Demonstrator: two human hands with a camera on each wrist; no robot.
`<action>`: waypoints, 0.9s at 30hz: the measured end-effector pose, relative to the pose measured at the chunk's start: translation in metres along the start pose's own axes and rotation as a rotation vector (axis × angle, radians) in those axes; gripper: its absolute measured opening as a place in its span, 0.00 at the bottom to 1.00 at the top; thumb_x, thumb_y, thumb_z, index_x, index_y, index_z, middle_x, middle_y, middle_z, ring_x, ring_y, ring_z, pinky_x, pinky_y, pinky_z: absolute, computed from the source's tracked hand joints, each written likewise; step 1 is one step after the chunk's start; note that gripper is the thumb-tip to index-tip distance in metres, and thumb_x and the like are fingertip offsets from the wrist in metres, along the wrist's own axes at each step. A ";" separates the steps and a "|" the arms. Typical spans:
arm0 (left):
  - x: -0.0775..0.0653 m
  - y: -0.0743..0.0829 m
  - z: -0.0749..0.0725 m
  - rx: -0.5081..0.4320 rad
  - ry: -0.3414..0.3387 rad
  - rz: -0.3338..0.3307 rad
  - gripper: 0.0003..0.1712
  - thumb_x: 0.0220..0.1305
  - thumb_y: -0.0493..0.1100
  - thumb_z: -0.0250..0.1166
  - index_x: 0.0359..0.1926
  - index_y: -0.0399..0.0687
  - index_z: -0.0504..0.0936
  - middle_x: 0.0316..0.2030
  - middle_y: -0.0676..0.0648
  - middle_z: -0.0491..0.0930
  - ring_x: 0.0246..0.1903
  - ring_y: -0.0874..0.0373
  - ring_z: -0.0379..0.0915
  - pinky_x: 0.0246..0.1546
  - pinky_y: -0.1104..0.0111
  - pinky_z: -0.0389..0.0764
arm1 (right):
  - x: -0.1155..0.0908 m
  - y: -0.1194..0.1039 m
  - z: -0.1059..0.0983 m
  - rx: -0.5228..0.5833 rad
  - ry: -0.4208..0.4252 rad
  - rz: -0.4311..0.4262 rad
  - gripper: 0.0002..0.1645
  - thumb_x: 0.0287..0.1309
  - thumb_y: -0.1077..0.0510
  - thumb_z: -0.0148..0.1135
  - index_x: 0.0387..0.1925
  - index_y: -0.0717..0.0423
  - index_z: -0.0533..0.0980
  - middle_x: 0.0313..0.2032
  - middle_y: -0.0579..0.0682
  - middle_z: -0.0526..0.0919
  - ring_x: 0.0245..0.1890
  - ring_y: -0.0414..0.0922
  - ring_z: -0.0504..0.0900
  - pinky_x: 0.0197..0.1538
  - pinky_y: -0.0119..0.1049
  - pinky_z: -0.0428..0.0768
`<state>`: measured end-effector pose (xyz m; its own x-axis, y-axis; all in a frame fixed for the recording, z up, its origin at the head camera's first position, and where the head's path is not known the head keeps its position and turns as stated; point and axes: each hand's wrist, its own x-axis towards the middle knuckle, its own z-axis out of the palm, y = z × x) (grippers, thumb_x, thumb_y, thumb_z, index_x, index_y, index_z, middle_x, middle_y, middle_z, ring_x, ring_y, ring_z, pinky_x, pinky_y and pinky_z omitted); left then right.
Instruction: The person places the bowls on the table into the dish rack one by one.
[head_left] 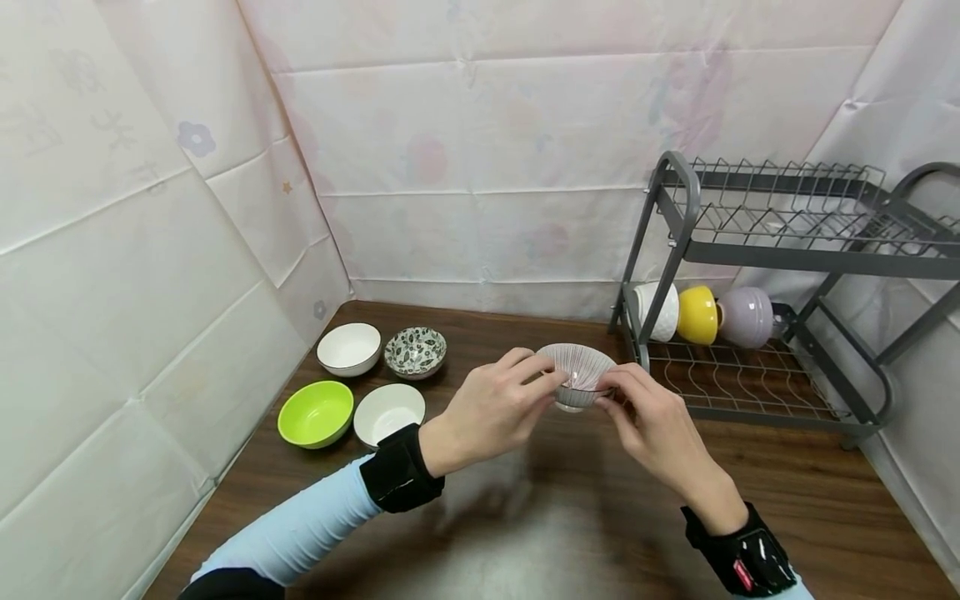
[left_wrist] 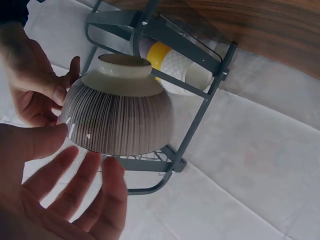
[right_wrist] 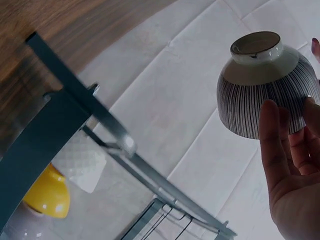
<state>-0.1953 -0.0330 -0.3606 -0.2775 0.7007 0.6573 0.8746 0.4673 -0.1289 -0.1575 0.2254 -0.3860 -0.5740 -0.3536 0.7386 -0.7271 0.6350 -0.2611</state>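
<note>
A small striped bowl [head_left: 581, 360] is held above the wooden table, in front of the dish rack, with its opening facing up in the head view. My left hand [head_left: 498, 408] pinches its rim on the left side, thumb against the outer wall. From the other side, my right hand [head_left: 667, 429] grips the rim between thumb and fingers. Dark vertical lines and a plain pale base with a foot ring show on the bowl [left_wrist: 120, 117] in the left wrist view. In the right wrist view, fingers of the right hand [right_wrist: 292, 185] lie along the striped wall.
A two-tier dish rack [head_left: 780, 258] stands at right, its lower shelf holding a white cup [head_left: 660, 312], a yellow cup [head_left: 697, 315] and a lilac cup [head_left: 746, 317]. At left sit a green bowl [head_left: 315, 414], a patterned bowl [head_left: 415, 352] and two white bowls [head_left: 349, 348].
</note>
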 end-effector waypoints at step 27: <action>-0.010 0.000 0.012 -0.056 -0.015 -0.124 0.13 0.68 0.43 0.72 0.53 0.50 0.89 0.49 0.51 0.84 0.51 0.56 0.79 0.45 0.65 0.85 | -0.035 0.030 -0.094 -0.065 0.341 0.229 0.21 0.47 0.86 0.69 0.43 0.75 0.78 0.41 0.59 0.80 0.39 0.27 0.79 0.41 0.13 0.75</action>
<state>-0.1973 -0.0331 -0.3760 -0.3907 0.6477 0.6541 0.8540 0.5203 -0.0051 -0.1237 0.3209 -0.3614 -0.5526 0.0431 0.8323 -0.5633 0.7168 -0.4110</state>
